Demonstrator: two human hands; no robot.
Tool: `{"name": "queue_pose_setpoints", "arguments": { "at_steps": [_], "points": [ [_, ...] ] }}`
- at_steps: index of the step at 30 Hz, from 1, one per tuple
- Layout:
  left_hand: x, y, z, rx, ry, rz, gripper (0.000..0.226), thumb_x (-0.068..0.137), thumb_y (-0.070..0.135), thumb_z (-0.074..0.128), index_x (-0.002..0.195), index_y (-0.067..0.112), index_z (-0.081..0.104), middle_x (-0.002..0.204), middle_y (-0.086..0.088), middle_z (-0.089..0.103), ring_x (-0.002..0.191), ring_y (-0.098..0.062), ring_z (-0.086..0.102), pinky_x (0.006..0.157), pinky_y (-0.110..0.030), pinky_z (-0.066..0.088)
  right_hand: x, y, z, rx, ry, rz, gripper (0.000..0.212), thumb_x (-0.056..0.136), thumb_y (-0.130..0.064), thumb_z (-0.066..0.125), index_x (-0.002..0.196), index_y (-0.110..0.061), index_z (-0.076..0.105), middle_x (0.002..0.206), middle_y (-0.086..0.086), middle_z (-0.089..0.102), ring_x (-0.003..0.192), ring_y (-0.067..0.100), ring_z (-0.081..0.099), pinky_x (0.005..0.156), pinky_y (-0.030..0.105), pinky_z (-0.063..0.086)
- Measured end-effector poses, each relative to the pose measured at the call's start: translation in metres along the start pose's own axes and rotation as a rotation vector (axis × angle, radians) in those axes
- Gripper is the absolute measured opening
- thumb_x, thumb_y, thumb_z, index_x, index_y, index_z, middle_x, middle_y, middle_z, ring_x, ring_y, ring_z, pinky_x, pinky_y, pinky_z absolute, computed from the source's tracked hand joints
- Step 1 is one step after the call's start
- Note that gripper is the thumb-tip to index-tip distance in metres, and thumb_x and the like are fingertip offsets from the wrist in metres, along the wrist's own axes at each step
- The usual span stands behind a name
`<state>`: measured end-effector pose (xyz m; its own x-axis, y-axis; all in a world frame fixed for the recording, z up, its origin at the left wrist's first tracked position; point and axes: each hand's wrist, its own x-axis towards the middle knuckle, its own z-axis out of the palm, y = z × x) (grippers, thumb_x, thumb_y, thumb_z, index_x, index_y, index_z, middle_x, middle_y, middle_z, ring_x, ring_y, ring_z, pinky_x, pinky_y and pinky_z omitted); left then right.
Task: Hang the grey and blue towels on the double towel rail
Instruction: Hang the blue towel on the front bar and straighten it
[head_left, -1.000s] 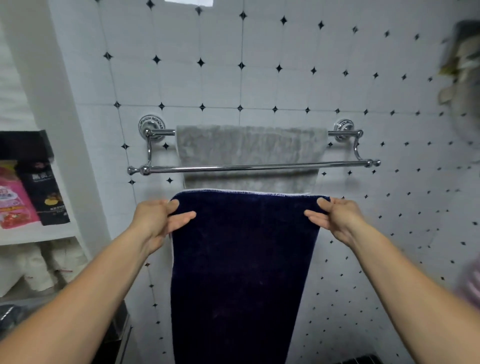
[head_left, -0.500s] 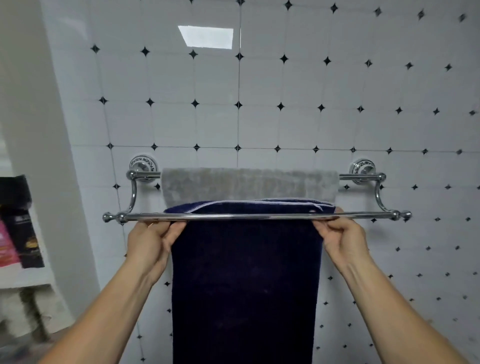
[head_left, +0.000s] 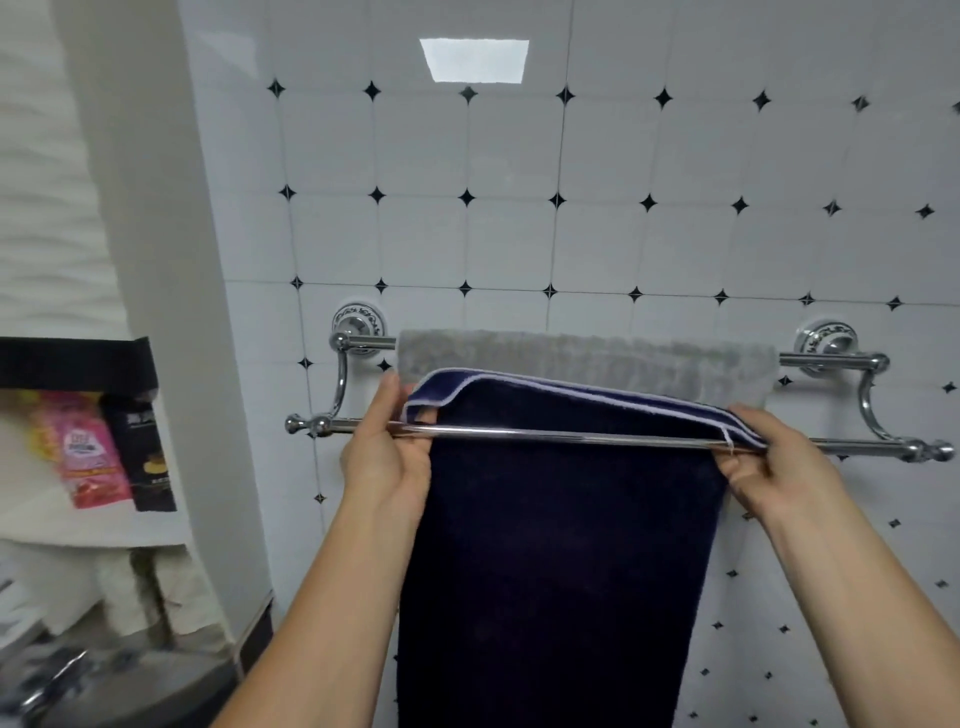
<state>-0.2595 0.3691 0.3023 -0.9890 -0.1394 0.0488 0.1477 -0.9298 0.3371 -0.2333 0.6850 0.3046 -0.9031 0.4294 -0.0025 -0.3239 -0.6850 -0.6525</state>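
Two hands on the blue towel (head_left: 561, 561), one at each top corner. Left hand (head_left: 384, 467) pinching the left corner, thumb above the front bar (head_left: 857, 446) of the double towel rail (head_left: 866, 400), fingers (head_left: 413, 457) curled round the hem. Right hand (head_left: 774, 467) gripping the right corner, right at the same bar. Top hem standing just above the front bar, its long axis lying along the bar, slightly higher at the left. Rest of the cloth hanging straight down below the bar, apparently on the wall side, with the chrome crossing in front of the fabric. Grey towel (head_left: 597, 358) already draped over the back bar (head_left: 821, 359), just behind and above the front bar, close against the blue hem. Likely next: drawing the hem over the front bar toward the body and down, both hands equally near and kept level to avoid a skewed hang. Behind the front bar, glossy white tiled wall (head_left: 675, 244) with black diamonds. Left of the bar, a shelf (head_left: 78, 358) with bright packets.
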Motion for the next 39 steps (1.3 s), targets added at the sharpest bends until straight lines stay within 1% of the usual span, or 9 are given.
{"name": "queue_pose_setpoints", "arguments": {
  "at_steps": [4, 8, 15, 21, 23, 26, 32, 35, 39],
  "points": [
    [0.002, 0.001, 0.004, -0.027, 0.117, 0.002, 0.016, 0.080, -0.001, 0.073, 0.094, 0.001, 0.066, 0.094, -0.010, 0.069, 0.075, -0.018, 0.070, 0.068, -0.027, 0.059, -0.001, 0.001, -0.003, -0.069, -0.038, -0.056, 0.017, 0.091, 0.004, 0.049, 0.077, -0.004, 0.055, 0.054, 0.004, 0.067, 0.053, 0.012, 0.067, 0.054, 0.021, 0.056],
    [0.000, -0.009, 0.001, 0.051, 0.206, 0.104, 0.064, 0.072, -0.013, 0.073, 0.131, 0.000, 0.053, 0.099, -0.014, 0.067, 0.079, -0.023, 0.068, 0.081, -0.036, 0.059, 0.001, 0.004, -0.013, -0.179, -0.057, -0.114, 0.023, 0.090, 0.003, 0.050, 0.071, -0.009, 0.050, 0.054, 0.000, 0.061, 0.050, 0.008, 0.060, 0.043, 0.015, 0.044],
    [0.000, -0.014, -0.013, 0.149, 0.165, 0.171, 0.041, 0.076, -0.015, 0.069, 0.110, 0.004, 0.056, 0.091, -0.012, 0.063, 0.085, -0.023, 0.070, 0.087, -0.036, 0.058, 0.005, 0.007, -0.024, -0.264, -0.070, -0.139, 0.021, 0.090, -0.005, 0.057, 0.071, -0.015, 0.054, 0.071, 0.001, 0.058, 0.056, 0.007, 0.059, 0.044, 0.014, 0.042],
    [0.001, -0.018, -0.046, 0.164, 0.018, 0.128, 0.011, 0.086, -0.007, 0.058, 0.093, 0.001, 0.062, 0.087, -0.007, 0.066, 0.094, -0.021, 0.066, 0.083, -0.030, 0.056, -0.010, 0.020, -0.040, -0.168, -0.102, -0.175, 0.027, 0.087, -0.002, 0.057, 0.069, -0.019, 0.070, 0.074, -0.001, 0.074, 0.079, 0.018, 0.074, 0.071, 0.025, 0.058],
    [-0.004, -0.020, -0.062, 0.347, -0.036, 0.149, 0.027, 0.080, -0.018, 0.051, 0.093, -0.001, 0.067, 0.087, -0.004, 0.071, 0.087, -0.016, 0.068, 0.083, -0.025, 0.056, -0.013, 0.029, -0.052, -0.308, -0.149, -0.230, 0.040, 0.080, 0.014, 0.053, 0.065, -0.018, 0.071, 0.074, -0.005, 0.073, 0.089, 0.021, 0.074, 0.079, 0.024, 0.057],
    [-0.008, -0.022, -0.081, 0.748, 0.001, 0.215, 0.044, 0.076, -0.020, 0.062, 0.110, 0.006, 0.071, 0.093, -0.002, 0.072, 0.086, -0.015, 0.070, 0.088, -0.026, 0.054, -0.013, 0.035, -0.064, -0.630, -0.090, -0.329, 0.036, 0.072, 0.018, 0.068, 0.089, -0.013, 0.072, 0.079, -0.004, 0.077, 0.083, 0.012, 0.073, 0.077, 0.019, 0.057],
    [0.010, 0.001, -0.088, 1.099, 0.039, 0.262, 0.011, 0.087, -0.003, 0.065, 0.094, 0.003, 0.070, 0.063, 0.000, 0.071, 0.052, -0.010, 0.067, 0.054, -0.020, 0.057, -0.002, 0.030, -0.070, -1.052, 0.020, -0.347, 0.009, 0.085, 0.000, 0.069, 0.092, -0.004, 0.071, 0.057, 0.004, 0.071, 0.053, 0.019, 0.068, 0.046, 0.020, 0.053],
    [0.017, 0.011, -0.077, 1.292, -0.005, 0.170, 0.005, 0.096, 0.013, 0.057, 0.093, 0.012, 0.060, 0.083, -0.008, 0.067, 0.052, -0.021, 0.070, 0.038, -0.027, 0.048, -0.002, 0.030, -0.067, -1.012, 0.055, -0.226, 0.021, 0.094, -0.012, 0.060, 0.109, 0.002, 0.057, 0.088, 0.009, 0.068, 0.058, 0.026, 0.073, 0.039, 0.025, 0.049],
    [0.014, 0.015, -0.074, 1.535, -0.064, 0.126, 0.014, 0.097, 0.018, 0.056, 0.089, 0.007, 0.053, 0.075, -0.014, 0.066, 0.047, -0.029, 0.068, 0.047, -0.034, 0.053, -0.007, 0.035, -0.059, -0.849, 0.031, -0.027, 0.019, 0.101, -0.021, 0.051, 0.111, -0.005, 0.050, 0.114, 0.013, 0.058, 0.062, 0.032, 0.073, 0.044, 0.029, 0.056]
  ]
}}
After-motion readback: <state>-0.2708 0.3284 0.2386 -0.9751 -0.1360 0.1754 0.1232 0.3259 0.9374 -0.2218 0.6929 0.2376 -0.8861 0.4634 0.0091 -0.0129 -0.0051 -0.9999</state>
